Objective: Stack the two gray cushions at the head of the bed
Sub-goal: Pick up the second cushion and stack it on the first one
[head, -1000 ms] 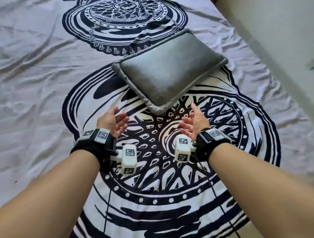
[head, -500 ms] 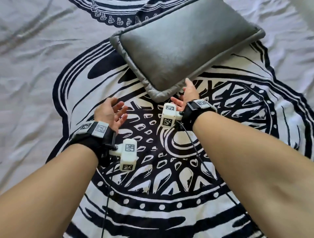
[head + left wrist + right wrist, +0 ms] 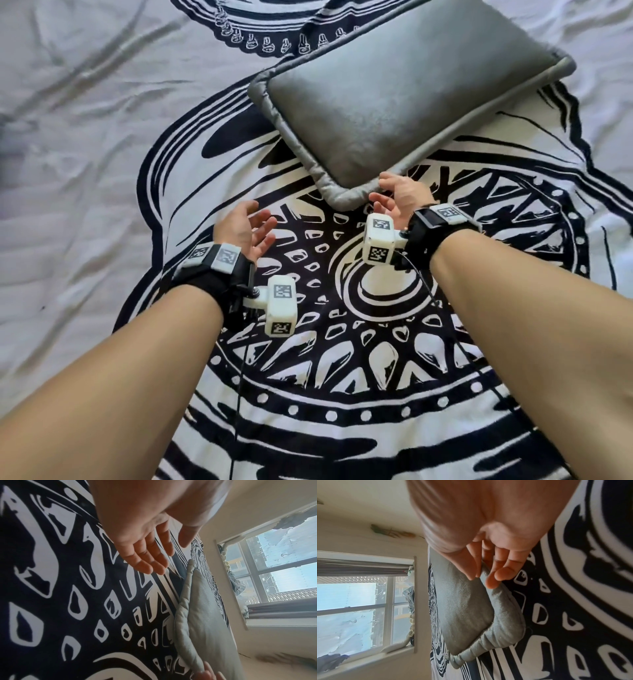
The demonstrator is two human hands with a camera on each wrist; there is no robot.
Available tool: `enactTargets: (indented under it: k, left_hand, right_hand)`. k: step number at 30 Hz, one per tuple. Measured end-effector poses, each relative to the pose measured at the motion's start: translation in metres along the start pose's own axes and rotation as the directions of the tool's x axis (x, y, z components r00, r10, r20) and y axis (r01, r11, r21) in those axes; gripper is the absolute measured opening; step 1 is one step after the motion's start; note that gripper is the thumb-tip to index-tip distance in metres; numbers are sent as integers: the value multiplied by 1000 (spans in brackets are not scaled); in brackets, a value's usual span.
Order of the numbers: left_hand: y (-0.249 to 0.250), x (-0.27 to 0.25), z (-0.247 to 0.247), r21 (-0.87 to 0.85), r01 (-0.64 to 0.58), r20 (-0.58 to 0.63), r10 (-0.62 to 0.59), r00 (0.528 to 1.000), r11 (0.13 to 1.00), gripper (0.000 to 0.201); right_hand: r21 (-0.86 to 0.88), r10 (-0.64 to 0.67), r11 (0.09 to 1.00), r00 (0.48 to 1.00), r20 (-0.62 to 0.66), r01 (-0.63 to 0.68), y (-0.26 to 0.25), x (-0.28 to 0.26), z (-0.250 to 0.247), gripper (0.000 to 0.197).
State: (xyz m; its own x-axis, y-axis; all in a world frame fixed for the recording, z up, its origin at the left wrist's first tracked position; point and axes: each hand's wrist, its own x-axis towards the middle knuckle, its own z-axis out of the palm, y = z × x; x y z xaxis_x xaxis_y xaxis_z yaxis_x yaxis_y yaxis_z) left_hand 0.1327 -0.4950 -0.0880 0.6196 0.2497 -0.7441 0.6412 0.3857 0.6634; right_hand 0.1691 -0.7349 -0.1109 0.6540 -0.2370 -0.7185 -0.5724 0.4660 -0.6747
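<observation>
plainly, gray cushion (image 3: 383,113) has a padded border.

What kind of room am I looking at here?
Most likely a bedroom in a home. A black-and-white patterned bedsheet covers a wide soft surface, a gray cushion lies on it, and a curtained window beside it looks out on neighbouring buildings.

The left hand (image 3: 142,536) hangs open, fingers straight and together, above the black-and-white patterned bed sheet (image 3: 60,601), touching nothing. Toward 5 o'clock of it lies the gray cushion (image 3: 205,622), flat on the sheet. Fingertips (image 3: 208,672) of another hand meet its edge at 6 o'clock. A window (image 3: 283,568) fills 3 o'clock.
</observation>
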Motion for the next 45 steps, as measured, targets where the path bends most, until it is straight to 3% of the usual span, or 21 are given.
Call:
enactTargets:
  k: [8, 13, 16, 19, 22, 24, 27, 29, 30, 32, 35, 36, 39, 42, 45]
  left_hand:
    - [14, -17, 31, 56, -28, 53, 25, 998, 998, 12]
    - [8, -17, 58, 166, -152, 76, 141, 987, 974, 19]
    - [-10, -22, 77, 306, -294, 135, 265, 955, 905, 19]
    - [-24, -13, 87, 411, -353, 60, 361, 930, 840, 29]
    - [-20, -11, 92, 565, -357, -15, 442, 897, 744, 44]
    - [-17, -1, 100, 597, -387, 3, 481, 877, 703, 50]
    - [-5, 20, 109, 631, -356, 30, 437, 899, 689, 61]
    - [-4, 55, 110, 646, -340, 37, 416, 908, 683, 66]
    - [-4, 52, 115, 672, -337, 86, 383, 920, 659, 72]
    - [-8, 32, 127, 743, -288, 136, 285, 949, 604, 85]
    - [-19, 29, 139, 876, -333, 191, 382, 904, 349, 66]
    - [-25, 33, 140, 876, -354, 222, 376, 899, 328, 68]
    - [-33, 44, 135, 849, -365, 260, 301, 918, 381, 80]
    - [-35, 42, 120, 896, -350, 267, 298, 917, 273, 63]
    - [-52, 26, 96, 912, -387, 338, 290, 895, 132, 44]
  right_hand:
    - [-117, 26, 992, 997, -78, -35, 26, -66, -81, 5]
    - [-302, 27, 949, 979, -202, -89, 53, -104, -158, 14]
    - [-360, -31, 927, 937, -347, -103, 54, -119, -198, 26]
    - [-333, -14, 937, 938, -345, -109, 44, -113, -218, 32]
    - [-300, -22, 951, 947, -320, -79, 32, -95, -218, 14]
    - [-268, -58, 963, 939, -338, -37, 24, -70, -220, 46]
    - [-209, -53, 978, 937, -347, -22, 18, -10, -230, 102]
    - [-81, 15, 996, 955, -298, -41, 12, 14, -225, 98]
    - [-28, 26, 999, 962, -271, -35, 6, 13, -214, 91]
    - [-6, 34, 999, 964, -262, -37, -4, 9, -196, 95]
    - [-195, -21, 978, 901, -434, -71, -2, 7, -179, 144]
    - [-267, -58, 961, 885, -462, -76, -1, 4, -174, 150]
    - [-417, -138, 905, 864, -485, -89, 6, 6, -175, 135]
    - [-409, -111, 904, 853, -510, -127, 15, 24, -190, 166]
    - [-386, -98, 914, 856, -508, -125, 39, 20, -202, 166]
